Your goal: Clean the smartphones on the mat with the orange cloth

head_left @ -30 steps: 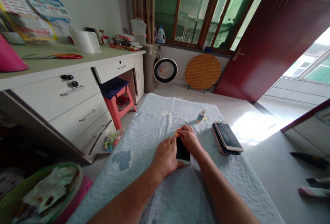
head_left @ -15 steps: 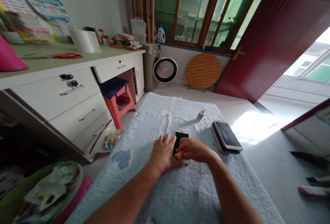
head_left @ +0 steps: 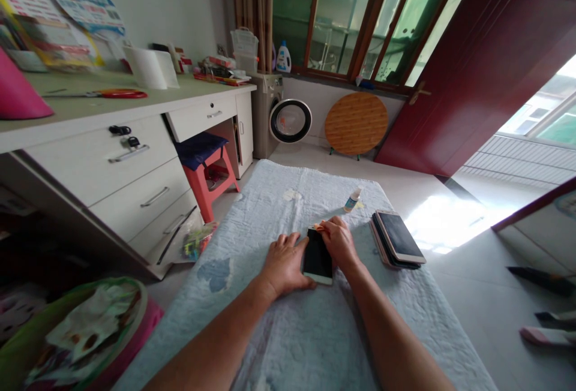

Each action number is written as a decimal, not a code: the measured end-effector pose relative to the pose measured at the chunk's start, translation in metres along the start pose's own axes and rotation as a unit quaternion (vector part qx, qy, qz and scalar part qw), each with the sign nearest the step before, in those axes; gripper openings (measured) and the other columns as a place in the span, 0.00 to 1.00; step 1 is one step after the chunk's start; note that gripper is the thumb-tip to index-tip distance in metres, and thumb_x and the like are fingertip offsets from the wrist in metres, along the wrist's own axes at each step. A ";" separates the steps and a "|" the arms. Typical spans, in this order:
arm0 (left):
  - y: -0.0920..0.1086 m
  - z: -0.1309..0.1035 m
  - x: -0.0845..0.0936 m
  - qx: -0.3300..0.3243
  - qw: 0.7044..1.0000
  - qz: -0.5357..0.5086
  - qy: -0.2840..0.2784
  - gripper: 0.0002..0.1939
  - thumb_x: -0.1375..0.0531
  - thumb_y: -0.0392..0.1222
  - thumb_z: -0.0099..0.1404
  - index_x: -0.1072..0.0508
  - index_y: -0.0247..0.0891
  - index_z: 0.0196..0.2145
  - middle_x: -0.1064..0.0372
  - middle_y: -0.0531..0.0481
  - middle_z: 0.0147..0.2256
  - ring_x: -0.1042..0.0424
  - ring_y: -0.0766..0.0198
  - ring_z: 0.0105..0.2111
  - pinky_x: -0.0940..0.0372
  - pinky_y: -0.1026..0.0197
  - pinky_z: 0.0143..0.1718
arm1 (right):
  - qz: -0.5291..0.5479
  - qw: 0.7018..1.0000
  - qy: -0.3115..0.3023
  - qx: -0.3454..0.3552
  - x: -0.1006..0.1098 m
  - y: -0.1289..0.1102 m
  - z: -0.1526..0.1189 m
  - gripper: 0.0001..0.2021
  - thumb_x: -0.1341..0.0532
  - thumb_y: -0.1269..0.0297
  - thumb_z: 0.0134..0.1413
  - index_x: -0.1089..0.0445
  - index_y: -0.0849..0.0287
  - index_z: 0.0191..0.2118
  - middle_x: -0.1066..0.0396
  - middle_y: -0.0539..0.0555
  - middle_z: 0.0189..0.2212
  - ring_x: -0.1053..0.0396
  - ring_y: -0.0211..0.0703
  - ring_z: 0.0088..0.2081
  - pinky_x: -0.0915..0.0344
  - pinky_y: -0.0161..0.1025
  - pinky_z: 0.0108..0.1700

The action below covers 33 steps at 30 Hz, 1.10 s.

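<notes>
A smartphone [head_left: 318, 259] with a dark screen and pale frame lies face up on the light blue quilted cover [head_left: 288, 331]. My left hand [head_left: 284, 262] rests at its left side, fingers spread, with the index finger and thumb touching the phone's edge. Pinched in my right hand [head_left: 339, 242] is a small orange cloth [head_left: 318, 226], pressed on the phone's top end. Beyond my right hand stands a small spray bottle [head_left: 353, 199] with a blue label. Several stacked phones [head_left: 398, 238] lie to the right, their screens dark.
On the left are a white desk [head_left: 135, 163], a red stool [head_left: 209, 181] and a waste bin [head_left: 135, 325] full of rubbish. A washing machine [head_left: 265, 121] with its door open and a folded round wooden table [head_left: 356, 122] stand at the back. A red door [head_left: 450, 67] is at the right.
My right hand has moved the orange cloth from the phone's lower part up to its top end, uncovering most of the screen. My left hand stays at the phone's left side.
</notes>
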<state>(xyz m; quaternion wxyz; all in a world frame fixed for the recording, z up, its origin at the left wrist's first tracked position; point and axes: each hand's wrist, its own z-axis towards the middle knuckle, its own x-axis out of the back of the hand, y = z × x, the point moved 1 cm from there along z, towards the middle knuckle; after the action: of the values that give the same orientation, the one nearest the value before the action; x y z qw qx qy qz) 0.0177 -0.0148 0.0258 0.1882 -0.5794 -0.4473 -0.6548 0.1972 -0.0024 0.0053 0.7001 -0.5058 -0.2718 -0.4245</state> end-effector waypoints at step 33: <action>-0.018 0.007 -0.002 -0.034 0.999 -0.010 -0.032 0.57 0.32 0.65 0.36 0.45 0.49 0.62 0.52 0.45 0.64 0.45 0.40 0.58 0.46 0.46 0.56 | 0.064 0.940 -0.328 0.065 0.066 -0.036 -0.041 0.06 0.40 0.69 0.51 0.26 0.60 0.28 0.33 0.51 0.29 0.39 0.35 0.28 0.47 0.32 0.30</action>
<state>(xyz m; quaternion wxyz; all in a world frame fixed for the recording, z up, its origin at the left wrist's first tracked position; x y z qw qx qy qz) 0.0084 0.0000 0.0170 0.1476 -0.6019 -0.4364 -0.6523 0.1968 -0.0668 0.0620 0.6292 -0.5865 -0.4805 -0.1711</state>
